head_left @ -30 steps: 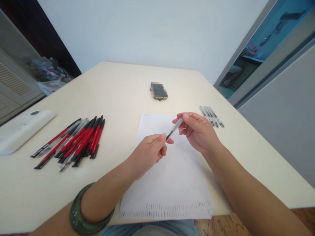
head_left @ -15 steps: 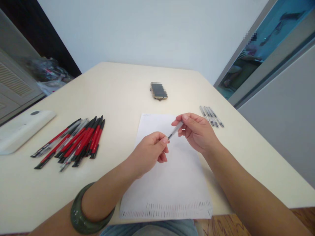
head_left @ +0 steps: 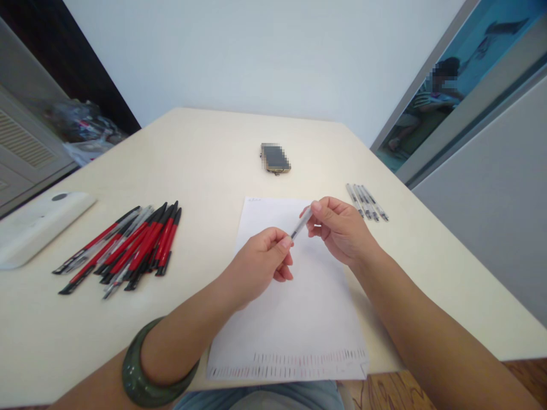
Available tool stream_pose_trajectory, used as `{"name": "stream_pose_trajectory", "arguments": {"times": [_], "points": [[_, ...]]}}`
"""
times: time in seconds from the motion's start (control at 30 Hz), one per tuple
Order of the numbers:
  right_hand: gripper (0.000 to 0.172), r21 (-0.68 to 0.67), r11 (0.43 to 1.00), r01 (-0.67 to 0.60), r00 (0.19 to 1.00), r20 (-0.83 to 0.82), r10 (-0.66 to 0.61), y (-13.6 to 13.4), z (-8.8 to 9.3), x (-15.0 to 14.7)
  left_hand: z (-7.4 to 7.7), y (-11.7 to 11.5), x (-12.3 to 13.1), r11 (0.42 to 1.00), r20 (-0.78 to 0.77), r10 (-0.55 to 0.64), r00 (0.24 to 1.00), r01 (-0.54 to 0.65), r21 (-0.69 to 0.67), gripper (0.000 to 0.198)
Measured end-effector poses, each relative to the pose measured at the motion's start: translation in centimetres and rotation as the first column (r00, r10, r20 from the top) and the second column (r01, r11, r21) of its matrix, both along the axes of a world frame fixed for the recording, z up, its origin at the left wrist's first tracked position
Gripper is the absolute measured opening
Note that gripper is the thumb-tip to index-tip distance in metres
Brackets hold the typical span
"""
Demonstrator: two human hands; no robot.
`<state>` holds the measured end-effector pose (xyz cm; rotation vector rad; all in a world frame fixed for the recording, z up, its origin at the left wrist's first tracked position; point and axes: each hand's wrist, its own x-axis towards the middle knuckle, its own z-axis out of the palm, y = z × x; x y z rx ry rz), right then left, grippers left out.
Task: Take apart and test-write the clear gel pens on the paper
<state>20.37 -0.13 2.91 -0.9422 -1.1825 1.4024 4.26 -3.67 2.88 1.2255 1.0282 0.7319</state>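
A clear pen (head_left: 301, 222) slants between my two hands, above a sheet of white paper (head_left: 294, 319). My left hand (head_left: 271, 253) pinches its lower, dark end between thumb and fingers. At the upper end, my right hand (head_left: 335, 225) closes its thumb and fingertips on the pen. Rows of short dark and reddish strokes run along the paper's near edge, and faint writing shows at its far left corner. To the right of my right hand lie several clear pens (head_left: 366, 200) side by side. A pile of red-and-black and clear pens (head_left: 137, 245) rests to the left.
A phone-like dark object (head_left: 276, 158), partly pixelated, lies farther back on the cream table (head_left: 213, 154). A white device (head_left: 43, 228) sits at the left edge. Behind the table rises a white wall (head_left: 273, 57). A seated person (head_left: 427, 102) appears through the opening at the upper right.
My right thumb and fingers have shifted slightly on the pen's upper end. My left hand keeps its pinch almost unmoved. The person in the opening is more visible now.
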Motion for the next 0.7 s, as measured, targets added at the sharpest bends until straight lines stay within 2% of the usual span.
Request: {"name": "stream_pose_trajectory", "arguments": {"times": [0.23, 0.33, 0.43, 0.6, 0.7], "points": [[0.024, -0.005, 0.998, -0.067, 0.998, -0.018, 0.067, -0.05, 0.19, -0.05, 0.09, 0.02, 0.0, 1.0, -0.003, -0.005, 1.0, 0.005, -0.005, 0.018], [0.017, 0.022, 0.999, -0.039, 0.999, -0.006, 0.039, -0.04, 0.15, -0.09, 0.08, 0.01, 0.07, 1.0, -0.014, -0.01, 1.0, 0.01, -0.015, 0.018], [0.018, 0.023, 1.0, -0.002, 1.0, -0.021, 0.002, 0.07, -0.01, -0.1, 0.16, -0.02, 0.07, 1.0, -0.01, -0.013, 1.0, 0.012, -0.018, 0.017], [0.021, 0.017, 0.998, -0.061, 0.998, -0.029, 0.062, -0.01, 0.11, -0.11, 0.26, -0.05, -0.03, 1.0, -0.015, -0.013, 1.0, 0.013, -0.023, 0.018], [0.015, 0.036, 0.999, -0.035, 0.999, -0.014, 0.036, 0.01, 0.05, -0.07, 0.17, -0.09, -0.08, 0.999, -0.017, -0.028, 0.999, 0.028, -0.025, 0.018]]}}
